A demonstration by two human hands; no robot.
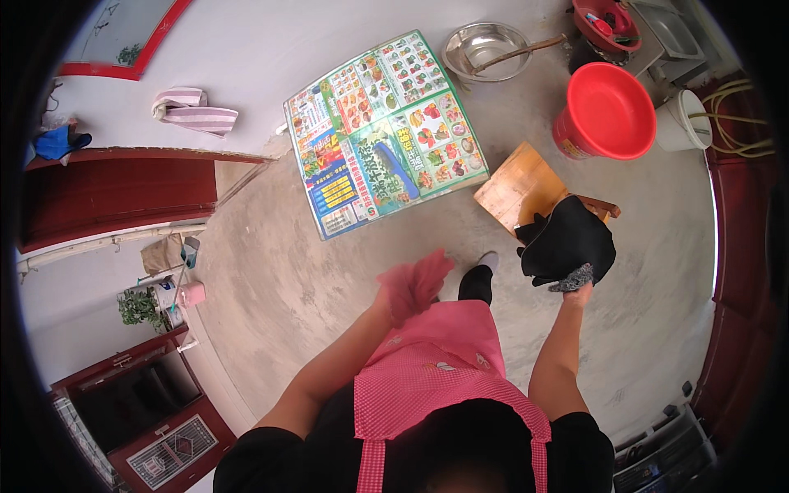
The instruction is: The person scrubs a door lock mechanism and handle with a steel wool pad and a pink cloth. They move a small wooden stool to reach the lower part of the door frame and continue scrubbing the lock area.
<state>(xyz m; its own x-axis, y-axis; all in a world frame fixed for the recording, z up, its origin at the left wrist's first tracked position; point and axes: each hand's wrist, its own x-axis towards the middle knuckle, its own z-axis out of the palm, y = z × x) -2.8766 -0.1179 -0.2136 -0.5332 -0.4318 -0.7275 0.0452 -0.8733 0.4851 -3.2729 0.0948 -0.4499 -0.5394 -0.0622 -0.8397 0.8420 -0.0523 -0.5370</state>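
My left hand (pixel 394 302) is mostly hidden by a bunched, sheer pinkish-red cloth (pixel 419 280) that it holds in front of the apron. On the other side, my right hand (pixel 578 294) grips a black cloth item (pixel 570 240) by a grey, textured part (pixel 573 278) at its lower edge. The black bundle hangs over a wooden chair (pixel 524 185) and covers part of it. A pink checked apron (pixel 437 394) covers my front. On a low table (pixel 456 138) topped with a printed sheet lies a long blue object (pixel 397 169), perhaps a brush.
A steel basin (pixel 487 49) with a wooden-handled tool across it stands behind the table. Right of it are a red plastic bucket (pixel 607 111) and a white bucket (pixel 684 120) beside a coiled hose (pixel 736 117). A striped towel (pixel 197 114) hangs on the wall.
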